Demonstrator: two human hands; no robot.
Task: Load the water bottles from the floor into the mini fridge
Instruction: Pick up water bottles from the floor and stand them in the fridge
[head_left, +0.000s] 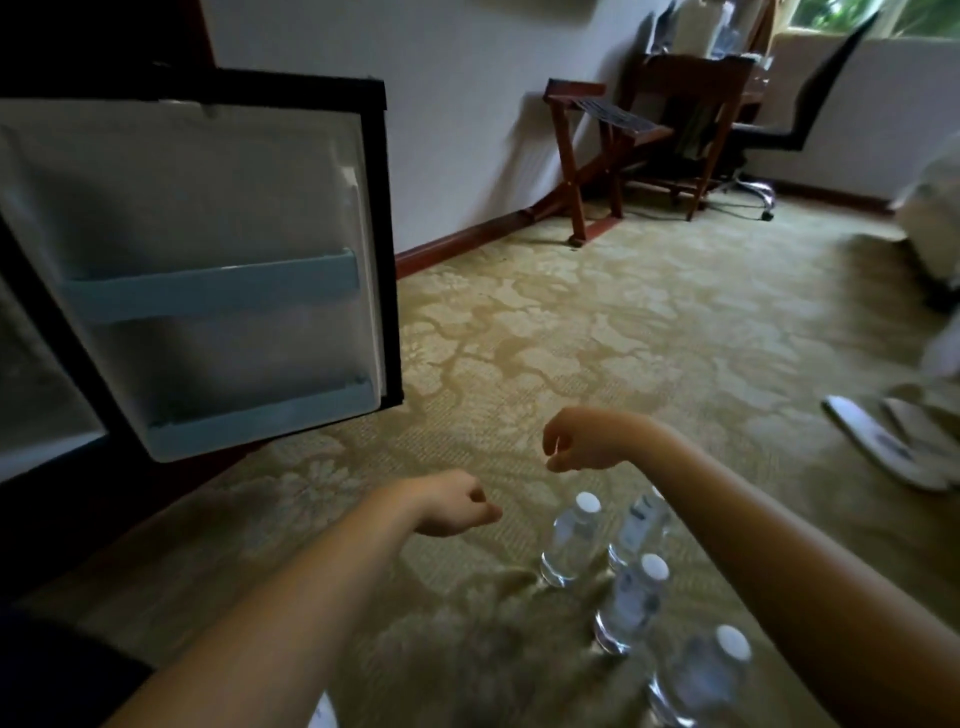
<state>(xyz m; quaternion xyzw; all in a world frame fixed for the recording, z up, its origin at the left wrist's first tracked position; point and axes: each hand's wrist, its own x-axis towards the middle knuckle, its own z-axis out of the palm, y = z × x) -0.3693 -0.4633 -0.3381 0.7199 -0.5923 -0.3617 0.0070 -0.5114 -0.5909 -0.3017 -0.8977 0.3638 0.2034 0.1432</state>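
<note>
While both bare arms reach forward over the olive-green flowered carpet (597, 338), neither hand holds anything. The left hand (457, 503) is clenched, with its fingers folded into the palm. It hangs above the carpet, between the fridge door and the bottles. The right hand (582, 441) is farther forward and is released. Its fingers hang down loosely curled, and the thumb is near the forefinger without pinching a thing.

The four clear plastic water bottles with white caps (569, 540) stand upright on the carpet, low and right of centre, well apart from the fridge. Two of them stand side by side at the far end, and the right one is partly hidden by the right forearm. A third is nearer, and the fourth is nearest to the camera and blurred.

At the left is the black mini fridge (31, 395); only a pale strip of its inside shows at the edge. Its white-lined door (208, 208) is swung open and shows its inner face, with two pale blue shelf rails (213, 291) across it, one above the other.

Against the far wall stand a dark red wooden folding luggage rack (576, 156), a wooden desk (691, 78) and a black office chair (810, 119). A pair of white slippers (883, 447) lies on the carpet at the right edge.
</note>
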